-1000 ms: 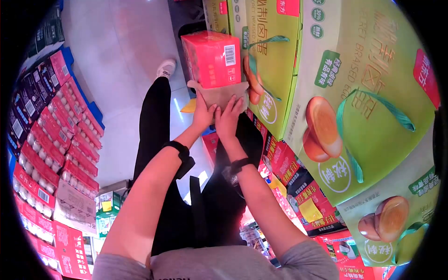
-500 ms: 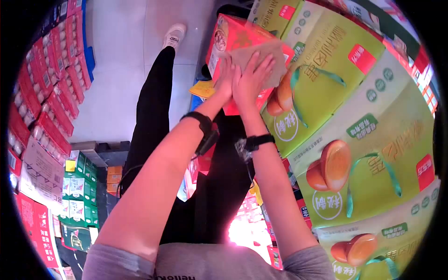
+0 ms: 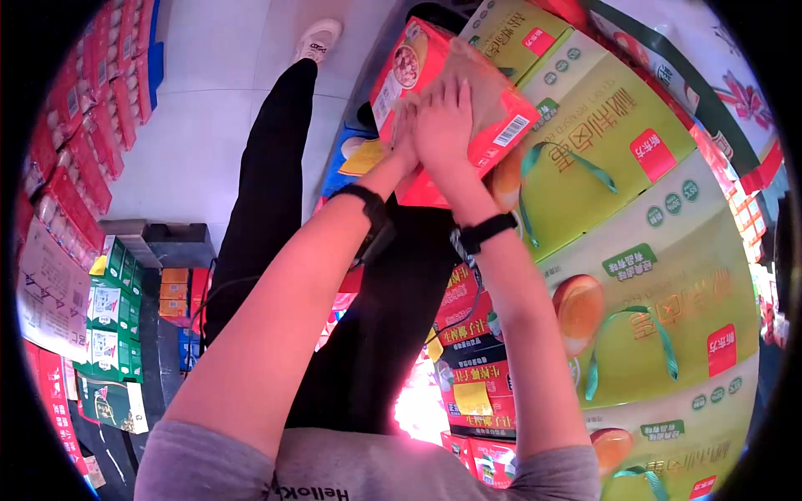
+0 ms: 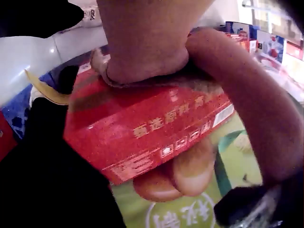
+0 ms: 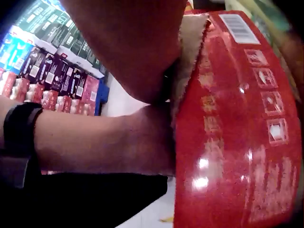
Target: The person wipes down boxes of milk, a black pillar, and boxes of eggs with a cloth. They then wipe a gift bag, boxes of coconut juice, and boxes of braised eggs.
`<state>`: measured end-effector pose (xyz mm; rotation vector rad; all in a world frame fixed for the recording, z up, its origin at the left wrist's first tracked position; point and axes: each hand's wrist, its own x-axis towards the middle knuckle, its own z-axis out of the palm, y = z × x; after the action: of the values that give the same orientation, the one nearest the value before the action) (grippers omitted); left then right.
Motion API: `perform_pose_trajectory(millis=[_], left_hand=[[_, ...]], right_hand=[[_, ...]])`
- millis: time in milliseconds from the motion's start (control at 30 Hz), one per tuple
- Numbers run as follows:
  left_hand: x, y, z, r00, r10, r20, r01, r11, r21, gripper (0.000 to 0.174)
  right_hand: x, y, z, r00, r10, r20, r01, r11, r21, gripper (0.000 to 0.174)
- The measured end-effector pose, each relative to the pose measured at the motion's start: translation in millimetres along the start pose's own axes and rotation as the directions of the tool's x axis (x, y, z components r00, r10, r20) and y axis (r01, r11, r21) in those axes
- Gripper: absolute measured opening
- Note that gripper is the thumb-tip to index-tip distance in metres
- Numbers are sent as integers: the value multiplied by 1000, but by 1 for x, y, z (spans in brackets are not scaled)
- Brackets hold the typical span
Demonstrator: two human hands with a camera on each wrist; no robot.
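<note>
A red carton (image 3: 518, 107) with a round food picture and a barcode sits tilted in front of the person. Over its upper face lies a brown cloth (image 3: 486, 88), its fringed edge also visible in the right wrist view. The right hand (image 3: 444, 129) presses flat on the cloth, fingers extended. Beside it, the left hand (image 3: 404, 134) rests on the cloth near the carton's left side, partly covered by the right hand. In the left wrist view, the carton's front (image 4: 142, 118) shows gold characters below the cloth.
Large green egg gift boxes (image 3: 601, 217) with ribbon handles stack along the right. Red egg packs (image 3: 63, 167) line the left shelf, with green cartons (image 3: 113, 317) below them. A yellow tag (image 3: 363, 157) sticks out left of the carton. Pale tiled floor (image 3: 217, 92) lies between.
The hands and cloth have moved from the carton's near edge onto its upper face, right and forward in view. The carton now appears turned and farther right. The head view has shifted too.
</note>
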<state>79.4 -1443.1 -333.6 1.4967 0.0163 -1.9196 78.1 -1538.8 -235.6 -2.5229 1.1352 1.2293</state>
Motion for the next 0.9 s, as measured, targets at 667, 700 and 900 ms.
perform_pose_trajectory(millis=[667,700,900], left_hand=[[57,63,23,999,33,15,-34,998,58,49],[90,45,32,967,256,15,-251,931,265,51],[75,127,52,927,83,367,-376,165,912,50]], right_hand=[[81,102,6,842,-209,498,-319,551,771,45],[76,112,19,847,-237,476,-478,55,877,47],[64,138,86,851,38,524,-523,158,838,64]])
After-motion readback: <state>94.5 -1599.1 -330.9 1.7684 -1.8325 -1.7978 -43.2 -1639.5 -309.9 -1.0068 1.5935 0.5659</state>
